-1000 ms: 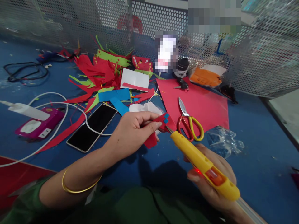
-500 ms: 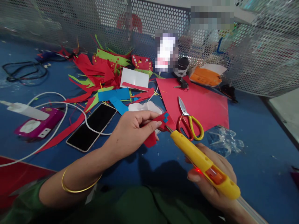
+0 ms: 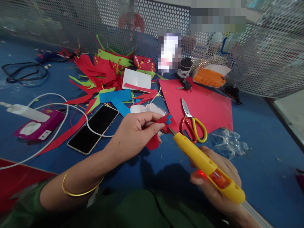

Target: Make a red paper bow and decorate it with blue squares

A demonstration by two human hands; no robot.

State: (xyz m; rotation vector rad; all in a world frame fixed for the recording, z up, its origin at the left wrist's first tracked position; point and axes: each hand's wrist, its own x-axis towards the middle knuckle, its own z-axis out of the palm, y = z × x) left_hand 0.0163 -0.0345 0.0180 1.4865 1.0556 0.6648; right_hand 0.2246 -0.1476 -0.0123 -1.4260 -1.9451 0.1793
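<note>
My left hand [image 3: 137,134] pinches a small folded piece of red paper [image 3: 153,143] that bears blue diamond shapes [image 3: 168,119]. In my right hand [image 3: 213,177] is a yellow glue gun [image 3: 197,153] with a small red light glowing on it. The gun's metal tip meets the red paper or lies right beside it, just below the blue diamonds. Scissors [image 3: 188,117] with one red and one yellow handle lie on a large red sheet [image 3: 209,107] behind the gun.
A black phone [image 3: 92,129] and a purple power socket [image 3: 40,125] with a white cable lie left. Coloured paper scraps [image 3: 99,74] pile up at the back left. Clear plastic [image 3: 228,143] sits right, an orange packet [image 3: 209,77] at the back right, before a perforated metal screen [image 3: 147,15].
</note>
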